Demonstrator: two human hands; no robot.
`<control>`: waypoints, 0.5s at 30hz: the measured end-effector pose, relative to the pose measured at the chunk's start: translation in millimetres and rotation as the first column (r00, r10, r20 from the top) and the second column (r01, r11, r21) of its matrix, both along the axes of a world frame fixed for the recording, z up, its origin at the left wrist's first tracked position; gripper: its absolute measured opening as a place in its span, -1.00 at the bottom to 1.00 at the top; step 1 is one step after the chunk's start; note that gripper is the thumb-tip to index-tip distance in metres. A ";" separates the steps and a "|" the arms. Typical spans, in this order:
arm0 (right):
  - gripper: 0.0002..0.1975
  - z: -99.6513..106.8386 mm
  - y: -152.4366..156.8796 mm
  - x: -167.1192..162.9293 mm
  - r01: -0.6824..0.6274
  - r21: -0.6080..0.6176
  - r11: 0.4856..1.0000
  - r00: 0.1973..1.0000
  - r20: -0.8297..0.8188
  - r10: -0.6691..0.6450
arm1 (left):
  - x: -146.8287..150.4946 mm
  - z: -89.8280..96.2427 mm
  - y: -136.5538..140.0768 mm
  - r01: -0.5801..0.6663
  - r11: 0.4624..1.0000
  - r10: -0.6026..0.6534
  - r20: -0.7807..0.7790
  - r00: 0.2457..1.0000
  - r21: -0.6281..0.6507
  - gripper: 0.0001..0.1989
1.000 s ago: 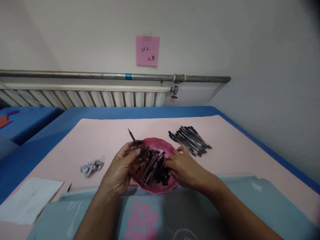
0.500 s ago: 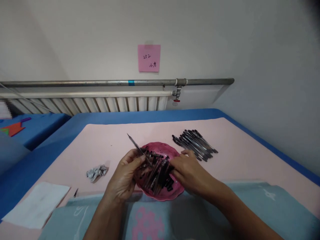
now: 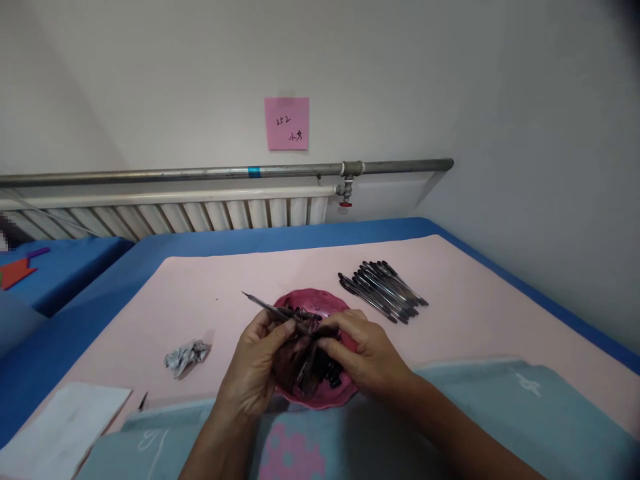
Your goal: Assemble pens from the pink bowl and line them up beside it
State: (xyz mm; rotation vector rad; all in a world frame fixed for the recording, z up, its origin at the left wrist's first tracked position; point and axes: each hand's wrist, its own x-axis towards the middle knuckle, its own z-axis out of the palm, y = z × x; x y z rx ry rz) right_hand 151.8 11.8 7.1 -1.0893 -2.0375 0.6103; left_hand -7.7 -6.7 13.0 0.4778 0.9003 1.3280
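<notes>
My left hand [image 3: 255, 363] pinches a slim clear pen [image 3: 263, 306] over the bowl, its pointed tip slanting up to the left. At the pen's other end, the fingers of my right hand [image 3: 370, 350] are closed on a small dark piece, too blurred and covered to name. Both hands meet above a pink scalloped bowl [image 3: 320, 404]. Inside it lie many loose dark pen parts [image 3: 313, 373], partly hidden by my fingers. Beyond my right hand, capped black pens [image 3: 383, 291] lie side by side on the pink sheet.
A crumpled grey wad [image 3: 187, 358] and a folded white cloth [image 3: 67, 427] lie at left, near a small dark piece [image 3: 143, 401]. Blue-green fabric [image 3: 470, 393] covers the front edge. A radiator [image 3: 215, 217] and pipe [image 3: 190, 173] run along the wall.
My right hand has come up from the bowl's right side to the pen's rear end. The pen now lies flatter in my left hand. The view has shifted slightly.
</notes>
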 end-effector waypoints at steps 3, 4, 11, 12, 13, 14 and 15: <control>-0.92 -3.4 -1.2 -0.9 0.026 0.072 0.997 0.999 -0.026 -0.025 | 0.8 -1.2 0.1 -0.024 1.000 0.024 -0.018 1.000 0.019 -0.80; -0.93 -4.3 -1.7 -1.0 0.034 0.114 0.993 0.999 -0.025 -0.031 | 1.2 -1.9 0.1 -0.025 0.999 0.025 -0.017 1.000 0.024 -0.80; -0.92 -5.1 -4.5 -2.0 0.007 0.259 0.966 1.000 0.012 -0.010 | 5.5 -4.1 0.7 -0.054 0.998 0.054 -0.016 0.998 0.028 -0.79; -0.92 -4.9 -4.7 -2.7 0.024 0.195 0.981 1.000 -0.019 -0.021 | 5.9 -3.9 0.8 -0.059 0.998 0.059 -0.022 0.998 0.026 -0.80; -0.91 -4.7 -4.8 -3.4 0.035 0.117 0.992 0.998 -0.050 -0.029 | 6.2 -3.7 0.9 -0.059 0.998 0.060 -0.026 0.998 0.021 -0.80; -0.90 -4.6 -4.8 -3.9 0.038 0.048 0.998 0.997 -0.074 -0.034 | 6.3 -3.7 0.9 -0.058 0.998 0.059 -0.030 0.998 0.016 -0.80; -0.88 -4.5 -4.7 -4.3 0.037 0.007 0.999 0.996 -0.084 -0.037 | 6.3 -3.7 0.8 -0.056 0.998 0.056 -0.033 0.998 0.008 -0.80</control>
